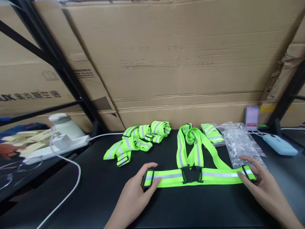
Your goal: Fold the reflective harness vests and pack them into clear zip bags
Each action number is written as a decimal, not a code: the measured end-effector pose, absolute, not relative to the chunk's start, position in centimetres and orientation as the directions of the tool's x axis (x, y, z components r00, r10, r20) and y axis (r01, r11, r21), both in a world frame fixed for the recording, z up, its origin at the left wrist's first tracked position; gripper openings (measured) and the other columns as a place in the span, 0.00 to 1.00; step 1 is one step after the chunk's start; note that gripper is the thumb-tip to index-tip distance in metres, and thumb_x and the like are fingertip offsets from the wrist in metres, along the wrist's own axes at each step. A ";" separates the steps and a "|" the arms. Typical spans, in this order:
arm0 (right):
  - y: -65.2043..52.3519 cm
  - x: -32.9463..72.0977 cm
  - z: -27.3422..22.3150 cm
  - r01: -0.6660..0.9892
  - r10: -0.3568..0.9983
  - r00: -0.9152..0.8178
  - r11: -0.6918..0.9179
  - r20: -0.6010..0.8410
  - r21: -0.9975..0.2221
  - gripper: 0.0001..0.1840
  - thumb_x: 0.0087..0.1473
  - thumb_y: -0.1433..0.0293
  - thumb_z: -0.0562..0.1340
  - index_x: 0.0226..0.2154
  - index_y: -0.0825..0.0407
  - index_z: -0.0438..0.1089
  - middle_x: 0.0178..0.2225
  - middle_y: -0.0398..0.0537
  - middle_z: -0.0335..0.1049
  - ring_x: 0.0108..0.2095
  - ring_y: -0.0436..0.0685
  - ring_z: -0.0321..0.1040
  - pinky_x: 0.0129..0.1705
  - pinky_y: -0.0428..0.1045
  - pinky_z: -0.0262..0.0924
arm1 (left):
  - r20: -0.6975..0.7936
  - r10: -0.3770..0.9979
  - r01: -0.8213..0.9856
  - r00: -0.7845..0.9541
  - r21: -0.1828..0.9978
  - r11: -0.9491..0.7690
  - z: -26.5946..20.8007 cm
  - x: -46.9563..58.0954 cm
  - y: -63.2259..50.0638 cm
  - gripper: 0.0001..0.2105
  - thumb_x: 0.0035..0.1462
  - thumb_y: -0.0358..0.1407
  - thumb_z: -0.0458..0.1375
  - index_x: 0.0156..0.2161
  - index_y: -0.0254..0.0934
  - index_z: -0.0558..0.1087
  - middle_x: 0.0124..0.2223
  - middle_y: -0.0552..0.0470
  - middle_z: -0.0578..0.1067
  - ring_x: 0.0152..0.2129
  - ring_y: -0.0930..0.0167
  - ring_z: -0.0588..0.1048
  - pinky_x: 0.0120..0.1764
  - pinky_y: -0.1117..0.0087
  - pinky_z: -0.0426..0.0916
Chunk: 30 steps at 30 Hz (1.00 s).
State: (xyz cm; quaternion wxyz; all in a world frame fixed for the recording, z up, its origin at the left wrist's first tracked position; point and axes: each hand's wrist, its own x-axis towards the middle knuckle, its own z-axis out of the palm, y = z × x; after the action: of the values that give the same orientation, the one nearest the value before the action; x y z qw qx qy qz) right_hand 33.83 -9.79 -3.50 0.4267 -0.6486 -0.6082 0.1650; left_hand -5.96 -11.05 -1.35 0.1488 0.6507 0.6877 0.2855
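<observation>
A neon-green reflective belt (168, 178) with a silver stripe lies stretched across the black table in front of me. My left hand (139, 190) pinches its left end at a black slide adjuster (149, 178). At the opposite end, my right hand (259, 183) grips the belt by another black adjuster (245, 172). A black side-release buckle (192, 174) sits fastened near the belt's middle. Behind it, green shoulder straps (181, 149) run back in loops and join the belt.
Rolled and folded reflective straps (135, 143) lie at back left. Clear plastic bags (240, 146), a packed green strap (213, 133) and a pale blue power bank (280, 144) are at back right. A power strip (78, 143) with a white cable (77, 181) is left; cardboard (181, 63) stands behind.
</observation>
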 end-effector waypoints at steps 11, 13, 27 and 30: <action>-10.7 31.2 -2.5 0.485 0.932 0.265 0.094 0.248 -0.869 0.30 0.58 0.52 0.61 0.58 0.46 0.64 0.23 0.39 0.66 0.20 0.53 0.60 0.23 0.46 0.57 | 0.465 0.837 0.557 -0.290 0.793 -0.247 -1.1 -3.2 -11.2 0.20 0.56 0.43 0.64 0.52 0.40 0.70 0.32 0.55 0.74 0.27 0.72 0.75 0.30 0.77 0.71; -10.6 31.1 -2.6 0.511 0.937 0.278 0.042 0.212 -0.858 0.28 0.61 0.51 0.57 0.59 0.46 0.64 0.17 0.36 0.59 0.17 0.53 0.57 0.21 0.46 0.53 | 0.501 0.815 0.553 -0.290 0.783 -0.285 -0.8 -2.0 -11.0 0.18 0.57 0.42 0.63 0.51 0.40 0.71 0.35 0.53 0.76 0.30 0.72 0.76 0.32 0.78 0.71; -10.0 33.0 -4.0 0.186 0.978 0.207 -0.043 -0.004 -0.982 0.29 0.45 0.49 0.72 0.38 0.49 0.62 0.22 0.43 0.73 0.14 0.48 0.53 0.17 0.44 0.47 | 0.450 0.798 0.355 -0.400 0.879 -0.318 -0.8 -1.7 -10.4 0.23 0.54 0.42 0.67 0.53 0.39 0.68 0.39 0.49 0.78 0.30 0.68 0.79 0.27 0.74 0.76; -10.2 33.0 -3.6 0.271 0.985 0.170 -0.060 -0.013 -0.961 0.24 0.49 0.49 0.69 0.32 0.50 0.65 0.21 0.44 0.73 0.16 0.47 0.53 0.18 0.45 0.49 | 0.487 0.776 0.374 -0.400 0.860 -0.347 -0.8 -1.0 -10.4 0.25 0.52 0.40 0.68 0.54 0.39 0.67 0.38 0.50 0.79 0.33 0.67 0.81 0.33 0.72 0.77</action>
State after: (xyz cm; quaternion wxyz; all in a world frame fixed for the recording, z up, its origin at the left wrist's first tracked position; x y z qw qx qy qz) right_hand 32.99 -10.16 -3.62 0.4565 -0.6139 -0.5116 0.3911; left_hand -1.02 -10.42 -0.83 0.1593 0.5243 0.5487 0.6314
